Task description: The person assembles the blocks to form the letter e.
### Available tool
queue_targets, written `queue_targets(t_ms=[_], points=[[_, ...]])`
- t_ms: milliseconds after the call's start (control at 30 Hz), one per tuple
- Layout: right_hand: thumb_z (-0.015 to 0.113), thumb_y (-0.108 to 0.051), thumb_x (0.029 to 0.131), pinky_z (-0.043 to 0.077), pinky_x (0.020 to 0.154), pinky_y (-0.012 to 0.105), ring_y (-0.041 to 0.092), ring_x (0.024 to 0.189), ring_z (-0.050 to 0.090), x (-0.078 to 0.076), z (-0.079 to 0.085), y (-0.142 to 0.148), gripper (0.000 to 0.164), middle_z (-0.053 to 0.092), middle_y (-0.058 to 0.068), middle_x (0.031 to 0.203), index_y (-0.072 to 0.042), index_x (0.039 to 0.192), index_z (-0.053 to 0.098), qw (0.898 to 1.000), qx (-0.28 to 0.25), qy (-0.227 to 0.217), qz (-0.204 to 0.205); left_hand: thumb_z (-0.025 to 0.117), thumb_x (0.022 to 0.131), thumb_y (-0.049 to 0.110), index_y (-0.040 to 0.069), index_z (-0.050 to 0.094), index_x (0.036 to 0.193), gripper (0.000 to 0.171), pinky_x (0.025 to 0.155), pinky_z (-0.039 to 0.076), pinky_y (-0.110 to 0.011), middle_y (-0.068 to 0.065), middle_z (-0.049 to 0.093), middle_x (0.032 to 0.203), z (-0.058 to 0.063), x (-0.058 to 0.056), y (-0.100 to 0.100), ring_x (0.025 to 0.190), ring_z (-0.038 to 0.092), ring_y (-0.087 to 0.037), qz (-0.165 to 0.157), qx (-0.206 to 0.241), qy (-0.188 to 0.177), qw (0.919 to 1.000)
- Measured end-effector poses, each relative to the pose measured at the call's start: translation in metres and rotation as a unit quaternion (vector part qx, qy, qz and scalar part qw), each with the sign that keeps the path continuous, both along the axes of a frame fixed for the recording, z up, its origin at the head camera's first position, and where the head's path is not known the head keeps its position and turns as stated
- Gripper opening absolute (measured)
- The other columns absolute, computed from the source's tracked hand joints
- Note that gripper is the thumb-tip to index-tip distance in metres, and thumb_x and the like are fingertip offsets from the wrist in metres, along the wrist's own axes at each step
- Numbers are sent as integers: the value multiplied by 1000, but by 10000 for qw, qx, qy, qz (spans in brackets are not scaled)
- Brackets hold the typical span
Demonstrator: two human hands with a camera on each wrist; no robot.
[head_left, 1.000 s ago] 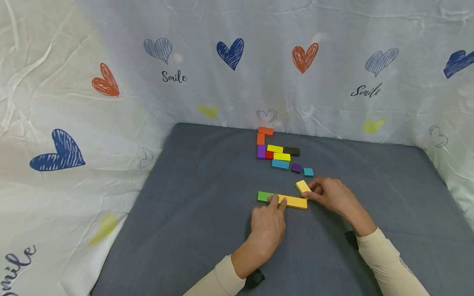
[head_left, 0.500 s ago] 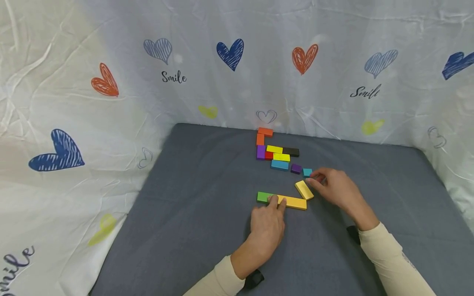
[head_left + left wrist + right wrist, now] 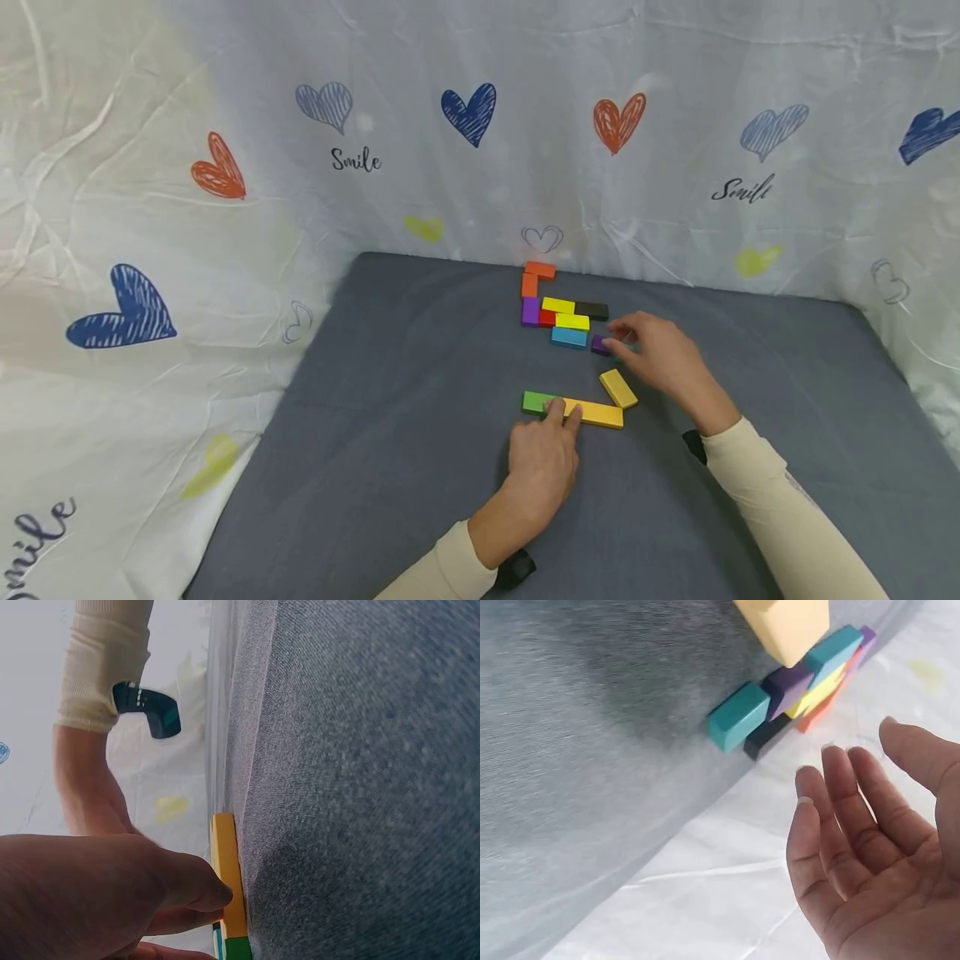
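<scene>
My left hand (image 3: 542, 467) rests its fingertips on a row of blocks. A green block (image 3: 536, 402) forms the row's left end and yellow-orange (image 3: 602, 414) continues it. In the left wrist view, the thumb touches the side of the yellow-orange part (image 3: 229, 855). My right hand (image 3: 667, 358) hovers beside a small purple block (image 3: 599, 345), thumb and fingers apart. The right wrist view shows this hand holding nothing, away from the small teal block (image 3: 739, 720); in the head view it mostly covers that block. A pale yellow block (image 3: 618, 389) lies slanted by the row's right end.
Farther back, a blue block (image 3: 569, 337), yellow (image 3: 558, 306), black (image 3: 592, 311), red (image 3: 547, 318), tall purple (image 3: 530, 312) and orange blocks (image 3: 529, 285) sit close together. Grey cloth (image 3: 390, 433) covers the table, and a heart-printed white sheet (image 3: 540, 125) hangs behind.
My right hand has let go of the pale yellow block and moved away from me, past the teal block to the small purple one. My left hand stays on the row.
</scene>
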State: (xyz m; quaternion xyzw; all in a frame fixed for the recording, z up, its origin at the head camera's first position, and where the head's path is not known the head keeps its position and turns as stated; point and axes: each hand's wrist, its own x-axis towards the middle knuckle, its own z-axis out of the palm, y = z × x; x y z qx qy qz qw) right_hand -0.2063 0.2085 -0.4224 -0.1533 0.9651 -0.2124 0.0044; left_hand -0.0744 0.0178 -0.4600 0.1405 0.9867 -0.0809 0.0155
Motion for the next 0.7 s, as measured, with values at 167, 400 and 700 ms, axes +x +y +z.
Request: queue_targets(t_ms=[167,400,700], points=[[77,-24,100,57,87,54,33,104,68,-14,-1,-19,36,73,15,117,-3,129,73,9997,166,-50,180,71,99,49,38,53,156,61,56,41,-28,2,56,141,0,-1,-1,56,50,-11,7,-1,13,10000],[81,-22,96,59,86,53,33,103,70,-25,-12,-38,37,73,16,119,-3,127,74,9975,584,4,401,71,99,50,41,51,157,62,58,43,-28,3,54,143,0,-1,-1,61,55,-10,30,-35,-80,10000],[85,-22,93,57,89,57,35,103,65,-31,-24,-48,37,71,14,117,-5,124,77,9960,819,76,359,69,100,51,42,50,157,61,58,43,-29,4,54,143,0,-1,0,58,53,-11,65,-86,-125,9999]])
